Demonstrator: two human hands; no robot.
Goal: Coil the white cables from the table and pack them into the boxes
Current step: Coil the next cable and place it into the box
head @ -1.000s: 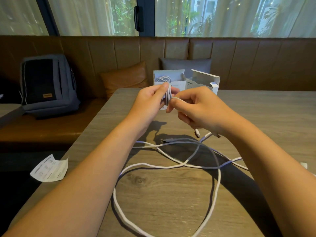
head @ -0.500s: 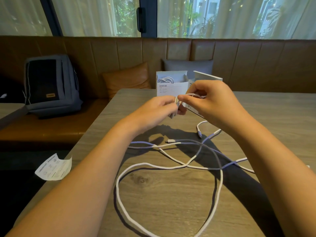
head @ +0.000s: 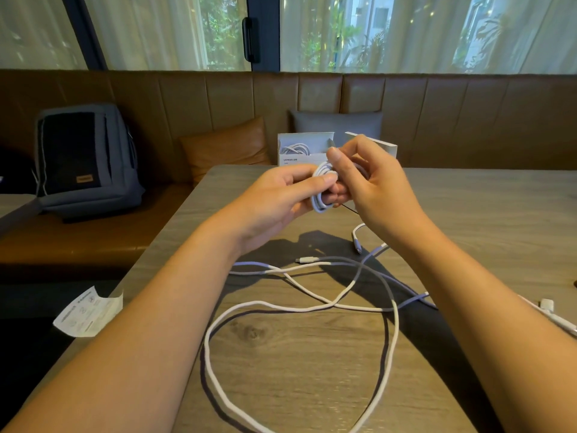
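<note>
A small coil of white cable (head: pixel 319 195) hangs above the table's far middle, held from both sides. My left hand (head: pixel 281 201) pinches its left edge with thumb and fingers. My right hand (head: pixel 371 182) curls round its right side, thumb up over the top. Loose white cable (head: pixel 299 307) sprawls in wide loops on the wooden table (head: pixel 312 385) below my arms, with two plug ends near the centre. At the far edge stands an open white box (head: pixel 304 148) with a coiled cable inside, and a second white box (head: pixel 387 148) stands partly hidden behind my right hand.
Another white cable with a plug (head: pixel 549 310) lies at the table's right edge. A printed leaflet (head: pixel 89 314) hangs off the left edge. A grey backpack (head: pixel 84 160) and two cushions sit on the brown bench behind the table.
The coil has turned to face me and looks fuller. My right hand moved from above the coil to wrap round its right side; my left grip shifted to the coil's edge.
</note>
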